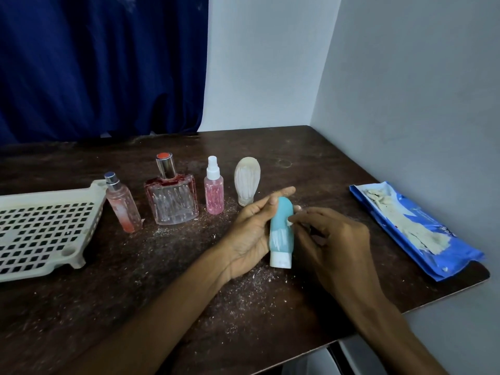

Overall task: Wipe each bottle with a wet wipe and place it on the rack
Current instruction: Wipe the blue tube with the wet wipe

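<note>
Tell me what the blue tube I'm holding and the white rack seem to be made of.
Blue tube: probably soft plastic or silicone, opaque and matte, no glare; its white cap looks like harder plastic. Rack: moulded off-white plastic, dull, given its grid of square holes and moulded feet.

Dark blue curtain (102, 66) upper left, hangs in folds down to bench lvl. Pale grey-white back wall (265, 63) top centre. 2nd wall (419, 90) on right, the two meet in corner. Dark brown bench (81, 307) across lower frame, surface worn, white dust + crumbs. Light soft, even.
</note>
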